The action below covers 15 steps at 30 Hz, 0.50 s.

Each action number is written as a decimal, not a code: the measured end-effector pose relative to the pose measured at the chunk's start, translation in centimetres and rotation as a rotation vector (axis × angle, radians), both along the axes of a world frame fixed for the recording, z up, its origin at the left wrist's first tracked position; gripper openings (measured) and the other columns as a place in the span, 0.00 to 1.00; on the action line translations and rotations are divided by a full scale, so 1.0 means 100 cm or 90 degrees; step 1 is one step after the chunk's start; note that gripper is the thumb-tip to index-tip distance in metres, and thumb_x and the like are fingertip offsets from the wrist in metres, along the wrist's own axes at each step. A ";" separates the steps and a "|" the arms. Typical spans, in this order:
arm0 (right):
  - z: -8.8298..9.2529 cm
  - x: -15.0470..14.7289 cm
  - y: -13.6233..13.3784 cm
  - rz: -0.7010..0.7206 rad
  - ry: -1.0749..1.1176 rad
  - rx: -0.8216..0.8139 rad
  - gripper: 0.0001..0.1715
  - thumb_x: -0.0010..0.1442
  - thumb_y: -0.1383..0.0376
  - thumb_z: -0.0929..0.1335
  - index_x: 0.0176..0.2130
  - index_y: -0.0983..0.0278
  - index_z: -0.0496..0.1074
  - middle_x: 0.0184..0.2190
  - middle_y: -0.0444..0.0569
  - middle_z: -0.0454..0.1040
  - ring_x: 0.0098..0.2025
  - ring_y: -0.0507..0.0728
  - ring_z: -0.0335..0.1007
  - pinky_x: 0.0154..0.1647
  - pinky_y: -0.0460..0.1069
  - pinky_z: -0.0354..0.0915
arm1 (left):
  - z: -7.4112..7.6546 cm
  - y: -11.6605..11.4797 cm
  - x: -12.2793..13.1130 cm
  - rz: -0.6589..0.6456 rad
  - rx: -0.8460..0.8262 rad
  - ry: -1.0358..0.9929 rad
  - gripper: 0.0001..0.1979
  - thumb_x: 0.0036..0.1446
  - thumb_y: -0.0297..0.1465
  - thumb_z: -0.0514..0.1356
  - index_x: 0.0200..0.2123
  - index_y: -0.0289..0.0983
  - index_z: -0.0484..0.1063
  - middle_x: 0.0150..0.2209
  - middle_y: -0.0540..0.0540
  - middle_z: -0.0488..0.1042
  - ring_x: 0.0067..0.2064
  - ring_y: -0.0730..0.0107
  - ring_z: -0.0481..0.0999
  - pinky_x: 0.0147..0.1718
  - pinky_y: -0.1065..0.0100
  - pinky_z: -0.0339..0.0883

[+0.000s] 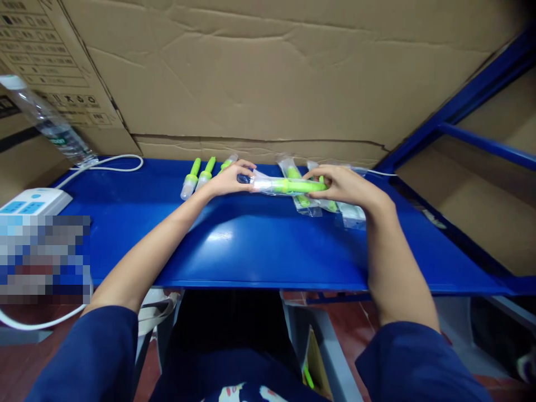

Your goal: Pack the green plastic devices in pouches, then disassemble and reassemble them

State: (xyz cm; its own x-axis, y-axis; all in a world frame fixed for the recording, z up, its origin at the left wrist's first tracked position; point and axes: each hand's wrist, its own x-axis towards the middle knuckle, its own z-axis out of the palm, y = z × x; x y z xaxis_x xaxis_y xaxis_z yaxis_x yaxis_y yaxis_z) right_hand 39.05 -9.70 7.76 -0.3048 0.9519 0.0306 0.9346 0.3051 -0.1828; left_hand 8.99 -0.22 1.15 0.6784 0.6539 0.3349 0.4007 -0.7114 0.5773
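Note:
Both hands hold a bright green stick-shaped item with a clear end (288, 185), lying level in a clear plastic bag just above the blue surface. My left hand (230, 180) pinches the clear end of the bag. Around the green end, on the right, are the closed fingers of my right hand (341, 184). What exactly the item is, I cannot make out. Beyond my left hand lie similar green items with clear caps (190, 180), one partly hidden by that hand. Bagged green items (298, 195) lie behind and below my right hand, partly covered.
A blue metal shelf top (251, 245) stretches before me, backed by a cardboard sheet (268, 84). At left stand a leaning clear bottle (54, 125) and a white power strip (37, 201) with a cable. A blue frame bar (481, 142) borders the right.

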 end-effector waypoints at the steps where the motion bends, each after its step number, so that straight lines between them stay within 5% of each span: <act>1: -0.002 0.000 0.002 0.002 0.003 0.003 0.20 0.57 0.58 0.73 0.49 0.59 0.75 0.38 0.49 0.74 0.38 0.60 0.68 0.37 0.49 0.56 | 0.002 -0.003 -0.001 0.002 0.011 -0.002 0.13 0.54 0.36 0.70 0.40 0.36 0.80 0.61 0.37 0.71 0.65 0.55 0.70 0.67 0.54 0.60; 7: -0.003 0.016 0.010 -0.079 0.003 0.053 0.22 0.59 0.58 0.73 0.52 0.61 0.75 0.43 0.54 0.76 0.42 0.62 0.69 0.44 0.52 0.60 | 0.010 -0.019 -0.020 0.142 0.042 -0.166 0.13 0.62 0.41 0.63 0.42 0.37 0.77 0.62 0.39 0.71 0.64 0.58 0.71 0.62 0.56 0.65; 15: 0.010 0.078 -0.014 -0.359 0.129 0.207 0.30 0.60 0.62 0.74 0.58 0.73 0.74 0.44 0.65 0.79 0.39 0.59 0.70 0.44 0.51 0.61 | -0.003 -0.006 -0.027 0.194 -0.161 -0.448 0.22 0.66 0.49 0.58 0.48 0.36 0.66 0.47 0.35 0.80 0.49 0.57 0.84 0.52 0.55 0.76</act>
State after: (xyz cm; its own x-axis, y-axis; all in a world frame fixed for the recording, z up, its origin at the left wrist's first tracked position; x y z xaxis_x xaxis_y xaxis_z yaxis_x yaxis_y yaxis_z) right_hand 46.83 -11.06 8.78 0.2768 0.8962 0.3468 0.9242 -0.1493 -0.3516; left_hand 6.25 -0.79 0.84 0.1429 0.8894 0.4342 0.0390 -0.4435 0.8954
